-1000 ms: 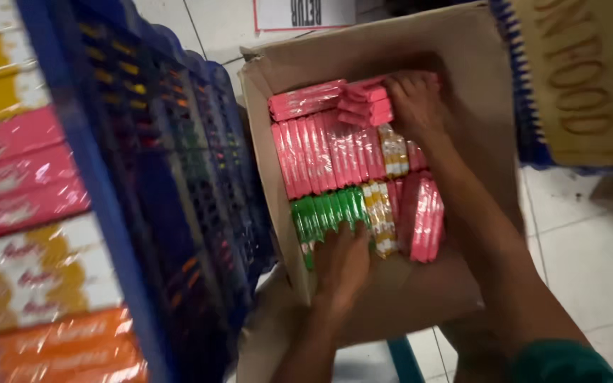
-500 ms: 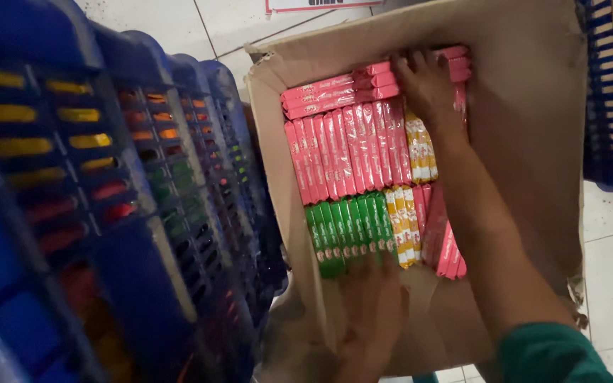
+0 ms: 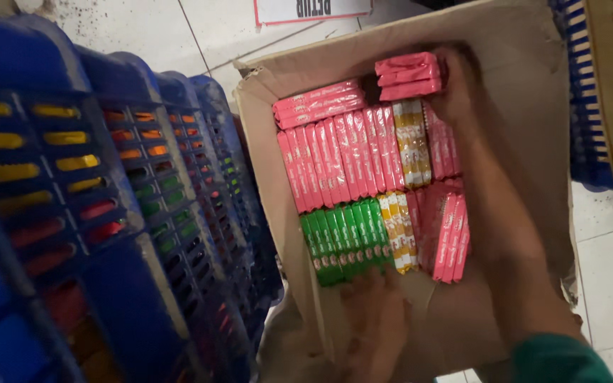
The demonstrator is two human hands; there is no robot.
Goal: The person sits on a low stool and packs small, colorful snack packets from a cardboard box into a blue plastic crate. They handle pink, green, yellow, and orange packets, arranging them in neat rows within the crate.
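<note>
A brown carton (image 3: pixel 526 106) is seen from above, standing open on a white tiled floor (image 3: pixel 611 262), and it is packed with slim wrapped bars set on edge in rows. A small stack of pink bars (image 3: pixel 407 74) is held in the far right corner of the carton by the right hand (image 3: pixel 455 89); the grip is closed around the stack's right end, with the fingers partly hidden behind the wrappers. The stack is raised a little above the packed rows and lies crosswise to them.

The left hand (image 3: pixel 376 323) is laid at the near edge of the carton, just beside the green bars (image 3: pixel 338 241). Its fingers are blurred, and it cannot be told whether anything is gripped or whether the hand is only pressed flat against the cardboard.

Within the carton, a long row of pink bars (image 3: pixel 335 163) is set across the middle, with two more pink bars (image 3: pixel 317 103) laid flat along the far side. Yellow-and-white bars (image 3: pixel 411 142) are wedged between the pink rows, and another yellow pair (image 3: pixel 397 230) is placed just right of the green ones. Further pink bars (image 3: pixel 450 237) are leaned at the near right.

To the left, blue plastic crates (image 3: pixel 143 213) are stacked close against the carton, and coloured packets are glimpsed through their slots. A green sleeve (image 3: pixel 558 358) is seen at the near right.
</note>
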